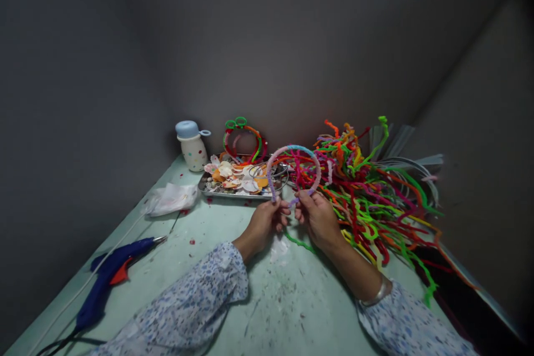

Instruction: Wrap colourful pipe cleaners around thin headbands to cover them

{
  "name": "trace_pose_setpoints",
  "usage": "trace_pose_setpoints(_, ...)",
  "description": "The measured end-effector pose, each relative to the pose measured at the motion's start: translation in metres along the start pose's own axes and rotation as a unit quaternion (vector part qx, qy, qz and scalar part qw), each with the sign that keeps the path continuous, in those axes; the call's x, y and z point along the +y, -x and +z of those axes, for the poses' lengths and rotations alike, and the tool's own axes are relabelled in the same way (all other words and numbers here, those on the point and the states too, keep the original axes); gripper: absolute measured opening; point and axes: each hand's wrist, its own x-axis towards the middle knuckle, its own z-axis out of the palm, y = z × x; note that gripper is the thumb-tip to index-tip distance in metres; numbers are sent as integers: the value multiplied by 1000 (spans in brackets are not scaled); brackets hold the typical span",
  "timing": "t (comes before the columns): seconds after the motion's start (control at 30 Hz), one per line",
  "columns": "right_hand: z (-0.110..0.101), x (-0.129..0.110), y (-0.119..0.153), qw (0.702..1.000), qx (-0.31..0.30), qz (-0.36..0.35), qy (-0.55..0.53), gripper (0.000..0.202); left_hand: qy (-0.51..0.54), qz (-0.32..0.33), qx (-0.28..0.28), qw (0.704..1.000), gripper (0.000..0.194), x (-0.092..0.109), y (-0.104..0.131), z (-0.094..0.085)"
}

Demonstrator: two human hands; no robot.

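Note:
A headband (294,149) wrapped in pink, blue and purple fuzzy stems stands upright between my two hands, its curve at the top and its ends at the bottom. My left hand (266,221) pinches its left end. At the right end, my right hand (317,218) holds it between thumb and fingers. Behind the headband is a metal tray (233,196) of flower-shaped pieces. Below the hands a green fuzzy stem (299,242) lies on the table.
A large heap of coloured fuzzy stems (367,200) covers the right side. A blue glue gun (104,278) with a cord, a plastic bag (173,200) and a bottle (192,147) are at the left. Decorated headbands (259,147) stand on the tray.

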Motion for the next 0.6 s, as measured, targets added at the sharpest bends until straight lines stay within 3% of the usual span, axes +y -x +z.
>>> trace_pose_setpoints(0.2, 1, -16, 1, 999, -19, 6, 34, 33, -38, 61, 17, 997, 36, 1, 5, 1)
trace_pose_setpoints(0.4, 3, -14, 4, 995, -31, -4, 92, 32, -84, 72, 10, 994, 34, 3, 6, 2)
trace_pose_setpoints(0.6, 2, -10, 4, 995, -41, -5, 88, 30, -32, 56, -1, 998, 31, 4, 5, 4)
